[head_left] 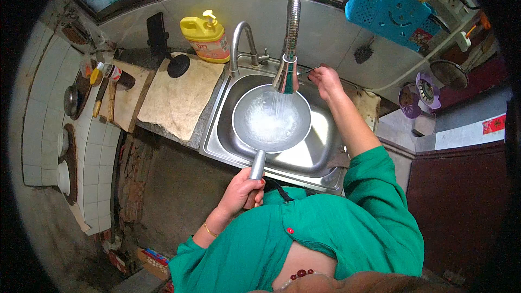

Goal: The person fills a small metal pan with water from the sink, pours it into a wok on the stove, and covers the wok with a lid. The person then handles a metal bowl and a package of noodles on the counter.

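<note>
Left hand (pixel 244 191) with fingers wrapped around the silver handle (pixel 258 164) of a round grey metal pan (pixel 240 130), over a steel sink (pixel 320 144), under a running chrome spring-neck faucet (pixel 293 27), right hand (pixel 326 82) half-curled beside the faucet, hold unclear

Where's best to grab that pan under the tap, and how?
Probably its handle, from the near side: it juts out on that side of the pan, away from the falling water, slim enough for the left hand to wrap around.

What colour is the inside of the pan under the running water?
The pan is grey inside; the head view shows it best.
</note>
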`<state>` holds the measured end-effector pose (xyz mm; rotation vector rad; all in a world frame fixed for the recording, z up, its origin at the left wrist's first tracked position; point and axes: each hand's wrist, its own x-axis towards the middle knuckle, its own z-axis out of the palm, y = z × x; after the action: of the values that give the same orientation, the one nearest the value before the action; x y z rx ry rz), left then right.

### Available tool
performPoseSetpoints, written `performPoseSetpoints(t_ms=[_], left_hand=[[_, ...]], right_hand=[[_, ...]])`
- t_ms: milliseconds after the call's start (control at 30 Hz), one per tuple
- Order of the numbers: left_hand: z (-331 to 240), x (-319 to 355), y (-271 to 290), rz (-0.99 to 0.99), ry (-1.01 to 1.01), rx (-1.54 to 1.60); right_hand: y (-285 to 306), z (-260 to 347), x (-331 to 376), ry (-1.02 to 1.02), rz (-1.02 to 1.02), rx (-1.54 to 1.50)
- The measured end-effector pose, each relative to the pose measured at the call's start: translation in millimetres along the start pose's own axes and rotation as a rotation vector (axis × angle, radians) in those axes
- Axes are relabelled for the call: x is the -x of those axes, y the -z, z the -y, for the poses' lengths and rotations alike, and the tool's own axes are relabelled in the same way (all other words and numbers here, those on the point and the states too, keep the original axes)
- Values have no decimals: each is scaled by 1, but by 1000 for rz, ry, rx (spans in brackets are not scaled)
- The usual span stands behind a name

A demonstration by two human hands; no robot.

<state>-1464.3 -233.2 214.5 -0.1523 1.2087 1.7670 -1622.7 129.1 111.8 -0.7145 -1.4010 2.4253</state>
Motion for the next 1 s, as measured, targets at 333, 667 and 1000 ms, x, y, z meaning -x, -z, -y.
performPoseSetpoints(t_ms=[333, 667, 1000], left_hand=[[-6, -4, 3, 4, 16, -16], [-17, -10, 18, 35, 53, -23], [-31, -21, 29, 25, 75, -116]], right_hand=[[2, -1, -3, 4, 22, 11], [-5, 3, -10, 7, -43, 10], [-25, 9, -26, 59, -69, -163]])
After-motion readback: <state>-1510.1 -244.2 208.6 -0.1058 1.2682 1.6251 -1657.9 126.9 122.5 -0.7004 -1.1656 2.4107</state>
